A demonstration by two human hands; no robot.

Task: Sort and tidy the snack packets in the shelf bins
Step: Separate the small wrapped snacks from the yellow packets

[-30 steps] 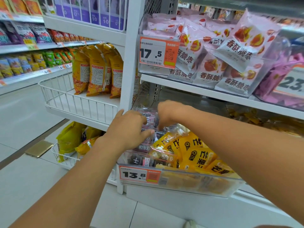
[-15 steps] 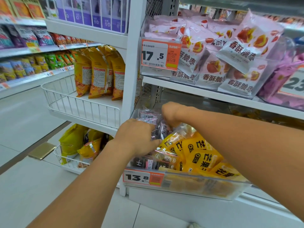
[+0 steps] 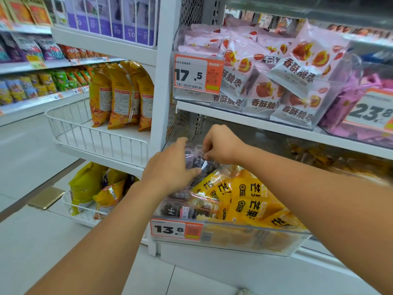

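left hand (image 3: 170, 167): curled round dark purple packet (image 3: 196, 160), thumb underneath | right hand (image 3: 221, 145): pinching same packet's top edge | packet: raised over clear bin (image 3: 244, 237), beside yellow packets (image 3: 251, 201) | price tag (image 3: 176, 229): 13.8

Glossy plastic snack packets (image 3: 251, 201) fill a clear plastic bin (image 3: 255, 237) beside a white wire basket (image 3: 95, 135).

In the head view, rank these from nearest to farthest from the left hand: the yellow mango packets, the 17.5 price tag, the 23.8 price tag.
From the left hand:
1. Yellow mango packets, just right of it in the same bin.
2. 17.5 price tag, on the bin above.
3. 23.8 price tag, far right, upper shelf.
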